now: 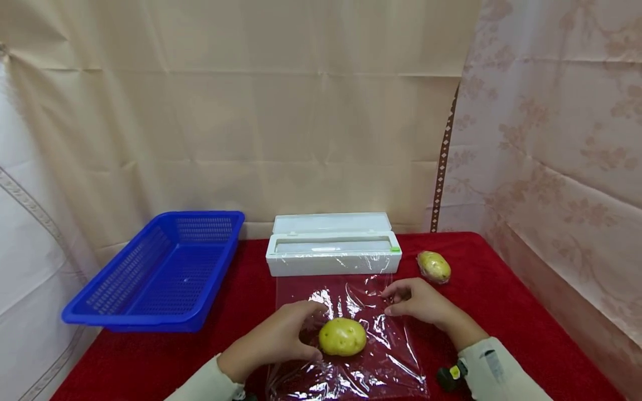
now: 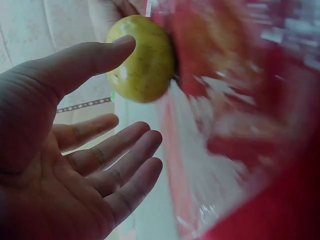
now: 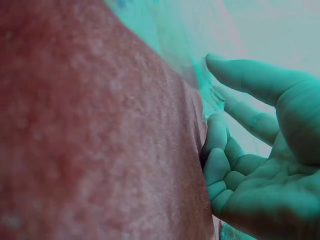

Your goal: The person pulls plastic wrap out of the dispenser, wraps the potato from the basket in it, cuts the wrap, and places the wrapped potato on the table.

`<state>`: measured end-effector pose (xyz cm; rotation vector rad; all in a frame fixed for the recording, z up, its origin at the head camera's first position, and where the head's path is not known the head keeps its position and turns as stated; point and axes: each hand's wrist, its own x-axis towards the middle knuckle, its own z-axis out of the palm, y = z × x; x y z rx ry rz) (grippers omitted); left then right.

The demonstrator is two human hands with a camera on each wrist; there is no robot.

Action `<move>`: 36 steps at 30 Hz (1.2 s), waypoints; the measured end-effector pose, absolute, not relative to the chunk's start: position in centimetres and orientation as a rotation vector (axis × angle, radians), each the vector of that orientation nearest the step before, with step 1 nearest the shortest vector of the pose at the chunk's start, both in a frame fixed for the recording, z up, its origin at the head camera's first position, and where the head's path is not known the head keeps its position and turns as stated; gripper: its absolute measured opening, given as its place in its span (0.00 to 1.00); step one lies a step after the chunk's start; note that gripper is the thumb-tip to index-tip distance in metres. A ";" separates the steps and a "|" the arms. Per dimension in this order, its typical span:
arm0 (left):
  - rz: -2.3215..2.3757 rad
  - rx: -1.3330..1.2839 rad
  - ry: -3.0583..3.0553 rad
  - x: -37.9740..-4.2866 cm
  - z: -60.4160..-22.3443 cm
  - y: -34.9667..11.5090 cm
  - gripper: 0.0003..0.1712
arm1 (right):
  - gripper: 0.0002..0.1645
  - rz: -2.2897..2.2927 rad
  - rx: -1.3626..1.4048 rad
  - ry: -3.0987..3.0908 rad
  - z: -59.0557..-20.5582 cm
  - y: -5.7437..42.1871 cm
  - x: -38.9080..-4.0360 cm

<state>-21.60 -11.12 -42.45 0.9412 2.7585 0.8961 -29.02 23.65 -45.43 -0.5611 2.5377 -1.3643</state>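
Note:
A yellow potato [image 1: 343, 337] lies on a sheet of clear cling film [image 1: 366, 373] spread over the red cloth. Just left of it is my left hand [image 1: 293, 334], thumb and fingers spread apart. In the left wrist view, that thumb overlaps the potato [image 2: 147, 62], and whether they touch I cannot tell. My right hand [image 1: 416, 301] hovers at the film's right edge, with a gap between thumb and fingers. The right wrist view shows its fingers [image 3: 217, 167] loosely bent and holding nothing.
Behind the film stands a white cling film dispenser [image 1: 333, 264] with its lid raised. A wrapped potato [image 1: 433, 266] rests at the right. On the left is a blue plastic basket [image 1: 135, 320]. Curtains [image 1: 251, 122] hang behind the table.

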 end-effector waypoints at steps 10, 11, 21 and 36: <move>0.758 0.988 2.770 -19.3 -42.5 -15.0 0.19 | 0.20 -1.310 -0.695 2.617 -44.7 24.5 -27.5; 0.742 1.015 2.754 -19.1 -42.5 -15.3 0.18 | 0.19 -1.271 -0.753 2.607 -44.5 24.6 -26.9; 0.572 1.133 2.658 -17.2 -42.5 -16.5 0.13 | 0.11 -0.913 -1.360 2.402 -43.5 23.8 -20.5; 0.554 1.107 2.584 -17.0 -42.5 -16.9 0.07 | 0.07 -0.828 -1.207 2.310 -43.9 23.9 -19.1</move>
